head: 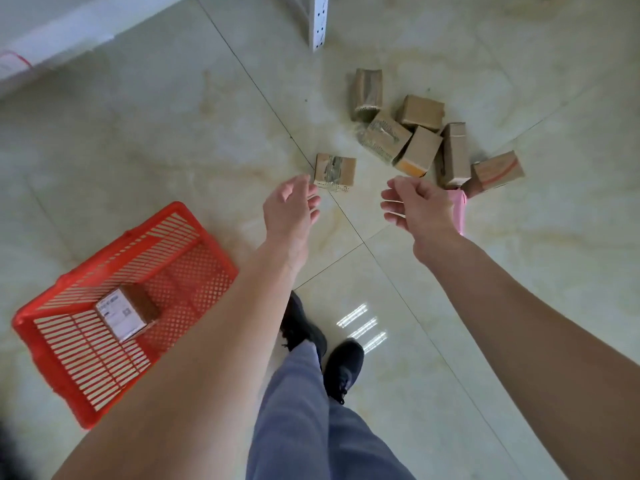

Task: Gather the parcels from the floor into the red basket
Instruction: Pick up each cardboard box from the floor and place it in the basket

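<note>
A red slotted basket [86, 382] sits on the tiled floor at the lower left, with one labelled brown parcel [127, 311] inside it. A single taped cardboard parcel [335, 171] lies on the floor just beyond my left hand [289, 211], which is open and empty. Several more cardboard parcels [420, 147] are heaped to the right, behind my right hand [417, 209]. That hand hangs above the floor with fingers loosely curled and holds nothing. A pink parcel [460, 211] shows partly behind my right wrist.
A white perforated shelf post [319, 22] stands at the top centre, with a white shelf edge [69, 32] running across the top left. My black shoes [343, 367] and grey trousers are on the floor between the basket and the parcels.
</note>
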